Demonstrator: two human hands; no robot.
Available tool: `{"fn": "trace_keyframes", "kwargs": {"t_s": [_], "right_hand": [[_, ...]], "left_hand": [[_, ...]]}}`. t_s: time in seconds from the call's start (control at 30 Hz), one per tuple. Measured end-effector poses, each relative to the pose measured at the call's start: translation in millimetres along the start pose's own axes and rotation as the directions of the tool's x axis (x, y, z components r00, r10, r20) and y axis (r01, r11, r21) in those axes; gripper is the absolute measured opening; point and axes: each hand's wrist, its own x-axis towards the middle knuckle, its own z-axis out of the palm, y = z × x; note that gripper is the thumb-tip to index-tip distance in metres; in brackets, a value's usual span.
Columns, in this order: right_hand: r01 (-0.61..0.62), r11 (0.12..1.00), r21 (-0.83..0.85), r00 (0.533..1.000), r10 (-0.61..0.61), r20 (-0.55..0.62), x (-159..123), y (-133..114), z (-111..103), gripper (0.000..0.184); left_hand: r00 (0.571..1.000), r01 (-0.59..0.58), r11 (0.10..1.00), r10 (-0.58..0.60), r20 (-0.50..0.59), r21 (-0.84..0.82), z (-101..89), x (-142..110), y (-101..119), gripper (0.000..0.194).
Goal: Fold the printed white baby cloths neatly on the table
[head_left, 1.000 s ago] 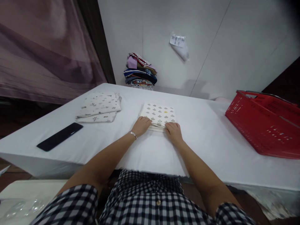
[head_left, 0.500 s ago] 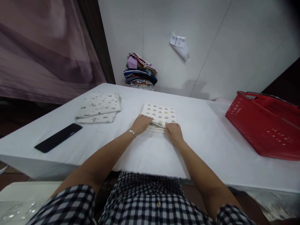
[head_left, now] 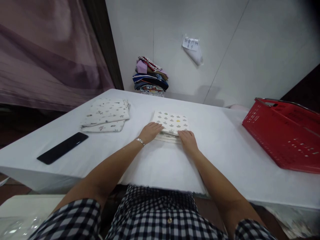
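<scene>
A white folded cloth (head_left: 172, 121) with rows of small grey prints and one yellow print lies on the white-covered table in front of me. My left hand (head_left: 150, 131) grips its near left corner, fingers on top and thumb hidden. At the near right corner my right hand (head_left: 188, 139) holds the edge in the same way. Between the hands, the upper layers stand a little off the lower ones along the near edge. Farther left rests another folded white cloth (head_left: 106, 113) with grey plant prints, touched by neither hand.
A black flat slab, maybe a phone, (head_left: 62, 147) lies at the table's left. The red plastic basket (head_left: 285, 133) stands at the right end. Behind the table is a stack of folded fabrics (head_left: 150, 76) against the wall. A paper note (head_left: 191, 44) hangs there.
The upper layers at the cloth's near edge are lifted slightly, so more of the lower layers shows. Both hands stay at the corners, with the left shifted slightly away from me.
</scene>
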Motion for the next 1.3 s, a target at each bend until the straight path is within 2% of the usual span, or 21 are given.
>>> {"fn": "trace_keyframes", "kwargs": {"t_s": [0.07, 0.17, 0.27, 0.37, 0.53, 0.73, 0.93, 1.1, 1.3], "right_hand": [[-0.017, 1.0, -0.017, 1.0, 0.017, 0.003, 0, 1, 1, 0.037], [-0.016, 0.999, -0.032, 0.998, 0.018, 0.061, -4, 2, 7, 0.04], [0.0, 0.999, -0.034, 0.995, 0.003, 0.096, -8, 1, 11, 0.044], [-0.008, 1.0, -0.03, 0.994, 0.012, 0.112, -10, -1, 10, 0.046], [-0.039, 0.999, -0.018, 0.99, 0.042, 0.134, -6, -5, 3, 0.046], [-0.012, 0.999, -0.046, 0.987, 0.019, 0.157, 19, -18, -1, 0.043], [0.117, 0.992, -0.048, 0.978, -0.107, 0.177, 53, -46, 4, 0.037], [0.122, 0.992, -0.016, 0.971, -0.116, 0.207, 71, -63, 12, 0.031], [0.124, 0.992, -0.023, 0.955, -0.114, 0.273, 79, -70, 8, 0.025]], "left_hand": [[1.0, -0.001, 1.0, 0.0, -0.019, -0.012, 2.0, 1, -1, 0.034], [0.999, -0.021, 0.999, 0.022, 0.023, -0.033, 10.5, -8, 2, 0.036], [0.999, 0.009, 0.999, -0.007, 0.052, -0.041, 16.8, -20, 8, 0.039], [0.995, 0.063, 0.996, -0.058, 0.076, -0.06, 14.9, -22, 11, 0.038], [0.977, 0.133, 0.987, -0.115, 0.177, -0.092, 5.1, -10, 12, 0.037], [0.964, 0.135, 0.989, -0.117, 0.237, -0.064, 0.1, -1, 10, 0.033], [0.963, 0.125, 0.99, -0.106, 0.246, -0.062, -6.8, 3, 12, 0.028], [0.943, 0.244, 0.967, -0.218, 0.253, -0.076, -11.3, 2, 16, 0.024], [0.903, 0.42, 0.892, -0.391, 0.179, -0.169, -14.3, -12, 6, 0.032]]}}
